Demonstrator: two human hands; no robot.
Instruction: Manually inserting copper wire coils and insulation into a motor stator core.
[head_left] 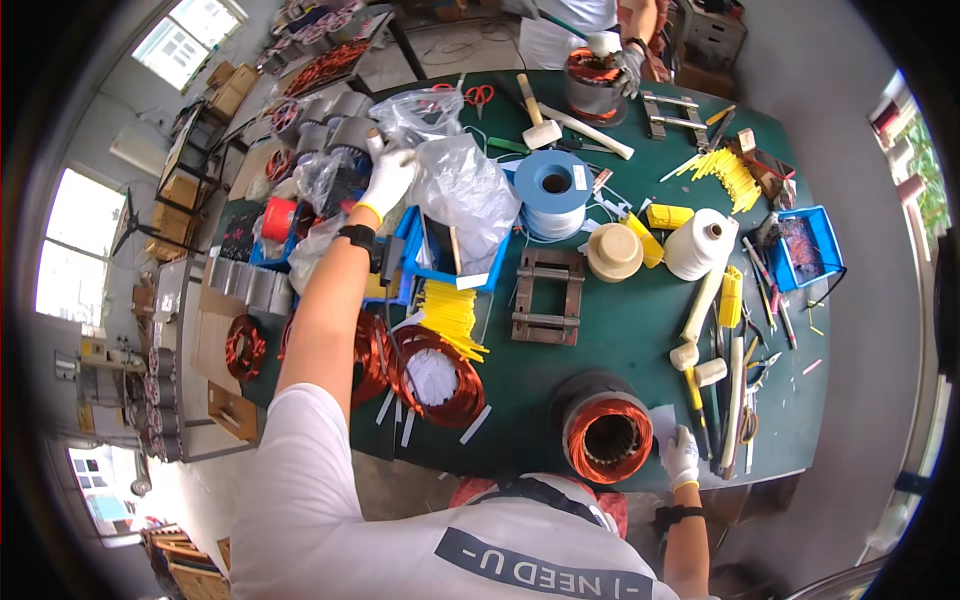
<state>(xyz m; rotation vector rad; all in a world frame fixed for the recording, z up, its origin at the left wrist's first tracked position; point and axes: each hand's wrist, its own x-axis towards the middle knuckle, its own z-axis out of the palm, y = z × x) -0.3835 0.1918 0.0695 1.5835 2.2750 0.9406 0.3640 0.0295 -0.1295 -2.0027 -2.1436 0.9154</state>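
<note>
Looked like we were fetching, left hand (389, 182) by the plastic bag (462, 195), right hand (682, 460) beside the copper-wound stator (598, 410), both grips unclear, a clean pickup probably needed next.

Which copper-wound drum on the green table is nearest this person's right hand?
The near drum, just left of the gloved right hand. The other drum stands across the table, by a co-worker's gloved hand.
</note>
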